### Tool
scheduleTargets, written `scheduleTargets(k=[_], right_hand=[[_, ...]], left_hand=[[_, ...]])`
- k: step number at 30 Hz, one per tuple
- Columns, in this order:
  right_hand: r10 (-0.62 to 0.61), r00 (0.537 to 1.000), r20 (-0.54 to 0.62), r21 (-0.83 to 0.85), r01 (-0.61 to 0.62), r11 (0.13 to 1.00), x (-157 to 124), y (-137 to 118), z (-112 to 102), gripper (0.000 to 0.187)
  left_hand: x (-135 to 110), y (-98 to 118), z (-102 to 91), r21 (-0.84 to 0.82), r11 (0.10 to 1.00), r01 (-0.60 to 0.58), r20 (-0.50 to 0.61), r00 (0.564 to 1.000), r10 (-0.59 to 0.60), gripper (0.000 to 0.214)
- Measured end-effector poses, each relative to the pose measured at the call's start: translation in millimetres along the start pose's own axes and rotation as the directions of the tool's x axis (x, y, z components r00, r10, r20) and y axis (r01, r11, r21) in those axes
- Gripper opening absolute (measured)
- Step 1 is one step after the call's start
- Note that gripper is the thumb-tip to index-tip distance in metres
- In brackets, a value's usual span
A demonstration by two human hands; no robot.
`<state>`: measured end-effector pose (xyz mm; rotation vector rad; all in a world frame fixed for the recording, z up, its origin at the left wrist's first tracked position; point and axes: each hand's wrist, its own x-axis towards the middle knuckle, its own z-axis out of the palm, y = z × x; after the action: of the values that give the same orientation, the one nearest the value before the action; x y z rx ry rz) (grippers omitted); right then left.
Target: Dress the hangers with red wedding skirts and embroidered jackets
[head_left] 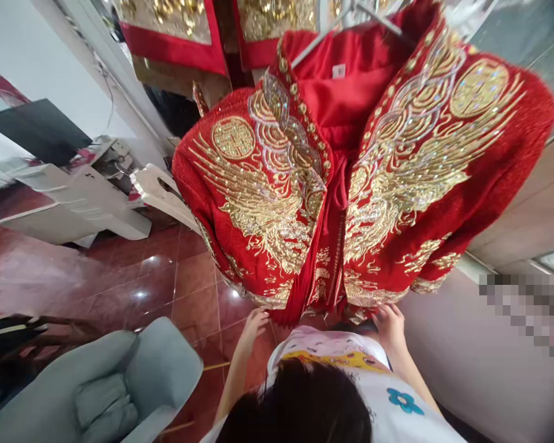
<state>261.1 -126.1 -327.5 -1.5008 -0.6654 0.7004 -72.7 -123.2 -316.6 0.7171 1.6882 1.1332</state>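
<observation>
A red jacket [268, 203] with gold and silver embroidery hangs in front of me on a white hanger [321, 43]. Its front is parted, and red pleated cloth with a tied red cord [340, 187] shows between the panels. At the hem's left corner, the curled fingers of my left hand [253, 326] hold the edge. My right hand [390, 323] is closed on the hem at the other side. Some fingertips of both hands are hidden by the cloth.
A pale blue-grey armchair [170, 363] with a cushion [106, 406] stands at lower left on reddish floor tiles [194, 277]. A white desk [74, 197] with a dark monitor [41, 132] is farther left. Red-framed gold panels [175, 37] are behind the jacket.
</observation>
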Motion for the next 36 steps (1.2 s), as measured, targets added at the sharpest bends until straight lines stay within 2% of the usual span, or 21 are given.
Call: scheduleTargets(k=[2,3,5,8,10,14,18,23,25,27,29,30,32,36], right_hand=[[0.139,0.985,0.100,0.070,-0.147,0.987,-4.5,7.8,2.7,0.035],[0.206,0.969,0.134,0.103,-0.221,0.970,-5.4,10.7,4.8,0.035],[0.302,0.932,0.199,0.138,-0.332,0.933,-6.3,16.6,8.4,0.035],[0.377,0.884,0.277,0.125,-0.422,0.898,-10.4,24.9,10.2,0.036],[0.384,0.874,0.297,0.086,-0.426,0.901,-16.3,28.4,9.9,0.038],[0.339,0.903,0.263,-0.045,-0.340,0.939,-28.1,29.6,8.2,0.041],[0.299,0.945,0.135,-0.294,-0.250,0.923,-29.9,23.8,-1.6,0.038],[0.184,0.981,-0.069,-0.505,-0.193,0.841,-31.3,5.3,-21.0,0.035],[0.160,0.984,-0.074,-0.412,-0.176,0.894,-34.1,-3.7,-20.8,0.034],[0.229,0.973,0.007,-0.089,-0.228,0.970,-37.7,-13.2,-14.4,0.038],[0.306,0.939,0.157,0.245,-0.337,0.909,-41.8,-23.4,-4.3,0.041],[0.330,0.916,0.228,0.326,-0.391,0.860,-43.9,-29.1,1.0,0.041],[0.365,0.868,0.336,0.346,-0.474,0.810,-47.6,-41.5,10.5,0.037],[0.428,0.798,0.425,0.325,-0.575,0.751,-48.7,-66.3,22.2,0.024]], left_hand=[[1.5,-10.2,3.4,-0.064,0.989,0.135,0.210,0.970,-0.119,0.030],[2.8,-15.5,9.0,-0.110,0.978,0.180,0.273,0.951,-0.144,0.030],[5.9,-27.6,24.2,-0.226,0.945,0.234,0.317,0.935,-0.156,0.024],[7.6,-47.2,43.7,-0.384,0.881,0.276,0.297,0.941,-0.165,0.012],[4.9,-57.7,49.0,-0.446,0.840,0.309,0.291,0.938,-0.191,0.013],[-4.8,-62.7,45.6,-0.503,0.790,0.351,0.322,0.924,-0.206,0.021],[-12.2,-45.2,46.7,-0.502,0.785,0.362,0.404,0.901,-0.157,0.036],[-28.1,-14.8,69.8,-0.525,0.762,0.379,0.487,0.868,-0.096,0.038],[-36.9,-3.8,78.6,-0.535,0.746,0.397,0.518,0.851,-0.081,0.035],[-44.6,6.7,84.3,-0.528,0.736,0.424,0.555,0.828,-0.079,0.032],[-50.2,17.4,87.6,-0.514,0.729,0.452,0.588,0.805,-0.084,0.034],[-52.3,23.0,89.0,-0.507,0.725,0.465,0.601,0.794,-0.089,0.035],[-55.9,34.2,92.4,-0.499,0.716,0.488,0.618,0.780,-0.100,0.037],[-63.8,53.7,103.9,-0.509,0.693,0.511,0.621,0.775,-0.115,0.040]])
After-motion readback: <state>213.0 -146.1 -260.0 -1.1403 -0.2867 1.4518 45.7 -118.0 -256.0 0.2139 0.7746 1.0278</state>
